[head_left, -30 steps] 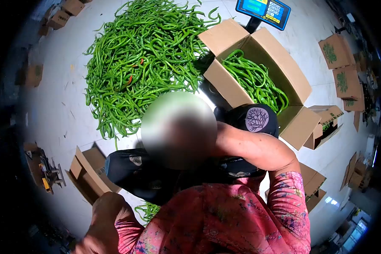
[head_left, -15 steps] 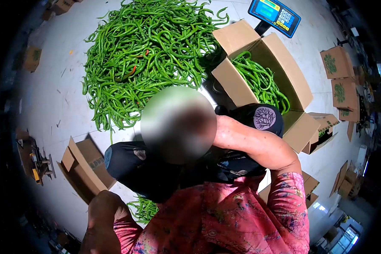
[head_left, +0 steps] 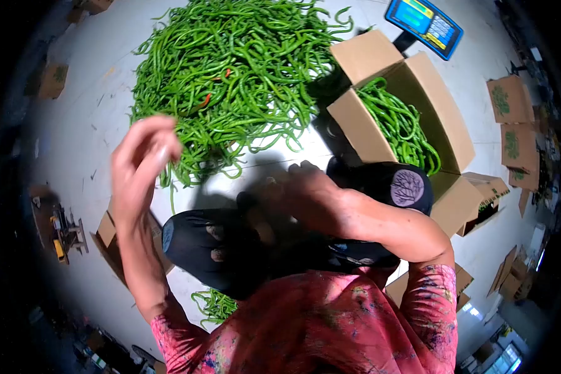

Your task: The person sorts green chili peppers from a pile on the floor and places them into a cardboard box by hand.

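My left hand [head_left: 142, 165] is raised at the near left edge of the green chili pepper pile [head_left: 230, 68]. Its fingers curve loosely apart from the thumb, slightly blurred, with nothing visible between them. Over my knees, in shadow, hangs my right hand [head_left: 308, 196]; its fingers are too dark to show whether they hold anything. To the right of the pile, an open cardboard box [head_left: 442, 106] contains long green peppers [head_left: 399, 124]. A few red peppers [head_left: 206, 100] show among the green ones.
A scale display [head_left: 424, 26] stands behind the box. Another open carton [head_left: 109, 240] lies by my left knee, and a smaller pepper heap [head_left: 215, 305] is beneath me. Printed cartons [head_left: 510, 100] are stacked at the right, with a further box [head_left: 483, 193] nearer.
My left arm has swung up and forward from the lower left to the pile's edge. My right hand stays over my knees. The view has shifted slightly, moving the scene rightward and down.
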`<act>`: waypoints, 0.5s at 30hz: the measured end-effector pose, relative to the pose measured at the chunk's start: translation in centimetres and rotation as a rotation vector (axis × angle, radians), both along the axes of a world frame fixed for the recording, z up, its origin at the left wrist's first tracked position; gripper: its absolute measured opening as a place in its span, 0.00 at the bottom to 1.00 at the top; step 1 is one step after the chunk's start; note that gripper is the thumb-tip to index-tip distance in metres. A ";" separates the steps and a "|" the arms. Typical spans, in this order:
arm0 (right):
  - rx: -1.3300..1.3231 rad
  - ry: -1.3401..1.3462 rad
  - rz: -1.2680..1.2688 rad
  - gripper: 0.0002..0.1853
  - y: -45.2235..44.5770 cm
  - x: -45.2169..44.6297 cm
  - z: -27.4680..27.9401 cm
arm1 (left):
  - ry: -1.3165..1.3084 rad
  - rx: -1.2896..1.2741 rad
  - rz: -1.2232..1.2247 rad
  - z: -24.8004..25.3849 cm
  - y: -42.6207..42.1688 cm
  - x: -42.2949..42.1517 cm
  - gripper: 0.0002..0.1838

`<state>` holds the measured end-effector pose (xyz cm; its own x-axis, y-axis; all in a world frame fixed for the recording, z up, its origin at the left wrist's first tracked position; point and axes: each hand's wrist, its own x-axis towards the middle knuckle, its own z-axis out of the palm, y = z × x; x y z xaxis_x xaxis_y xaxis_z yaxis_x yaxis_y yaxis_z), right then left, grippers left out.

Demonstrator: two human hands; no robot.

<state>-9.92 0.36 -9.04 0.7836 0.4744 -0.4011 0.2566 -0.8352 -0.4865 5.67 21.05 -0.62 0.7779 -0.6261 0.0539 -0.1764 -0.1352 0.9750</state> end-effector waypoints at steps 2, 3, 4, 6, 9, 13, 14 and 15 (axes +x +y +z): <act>-0.239 -0.255 0.121 0.18 -0.4 -0.1 1.6 | 0.016 0.287 0.103 -5.8 1.4 3.9 0.15; -0.244 -0.272 0.132 0.17 -0.4 0.0 1.6 | -0.068 0.426 0.097 -9.0 2.6 5.1 0.14; -0.295 -0.315 0.163 0.17 -0.3 -0.2 2.4 | -0.116 0.554 0.074 -11.6 3.5 5.8 0.14; -0.316 -0.419 0.199 0.20 -0.6 -0.7 2.3 | -0.289 0.671 0.003 -17.6 5.5 6.8 0.18; -0.260 -0.393 0.132 0.22 -0.6 -0.6 2.6 | -0.583 0.876 -0.169 -20.9 5.2 6.1 0.22; -0.305 -0.388 0.140 0.18 -0.4 -0.5 2.7 | -0.662 0.870 -0.247 -22.3 2.4 6.2 0.26; -0.278 -0.437 0.107 0.13 -0.3 -0.7 2.2 | -0.721 0.861 -0.259 -22.8 1.8 6.2 0.27; -0.252 -0.486 0.072 0.08 -0.2 -0.7 1.9 | -0.781 0.850 -0.273 -23.4 1.2 6.5 0.28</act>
